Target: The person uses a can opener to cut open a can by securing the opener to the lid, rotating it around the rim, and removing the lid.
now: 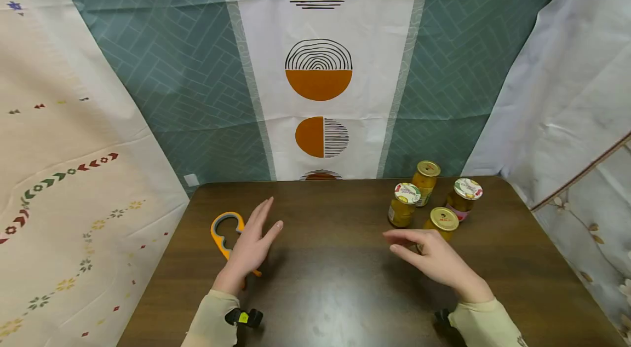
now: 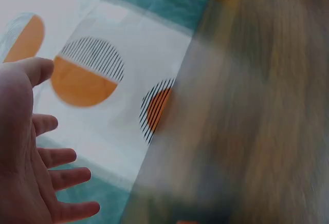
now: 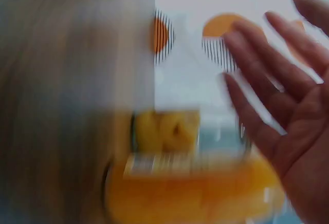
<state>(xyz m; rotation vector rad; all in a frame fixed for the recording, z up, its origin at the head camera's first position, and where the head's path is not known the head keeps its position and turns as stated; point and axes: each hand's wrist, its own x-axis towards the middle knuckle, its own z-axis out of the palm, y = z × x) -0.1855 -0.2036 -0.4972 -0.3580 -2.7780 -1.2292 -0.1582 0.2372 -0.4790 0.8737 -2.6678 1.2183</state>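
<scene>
My left hand (image 1: 248,247), fingers extended and thumb apart, is held above the left part of the table. Beneath it in the head view lies an orange jar opener (image 1: 214,231) with a grey-lined scalloped inner edge; the hand hides its middle. Empty, spread fingers show in the left wrist view. My right hand (image 1: 439,260) hovers near the front jar with the gold lid (image 1: 444,219), partly covering it. In the blurred right wrist view its fingers are loosely extended with nothing in them, beside a jar of yellow-orange food (image 3: 195,196).
Behind the right hand stand a white-lidded jar (image 1: 401,210), a taller gold-lidded jar (image 1: 425,178) and a darker jar (image 1: 458,202) with a patterned lid. The brown table (image 1: 315,226) meets a patterned cloth (image 1: 325,18) at its back edge.
</scene>
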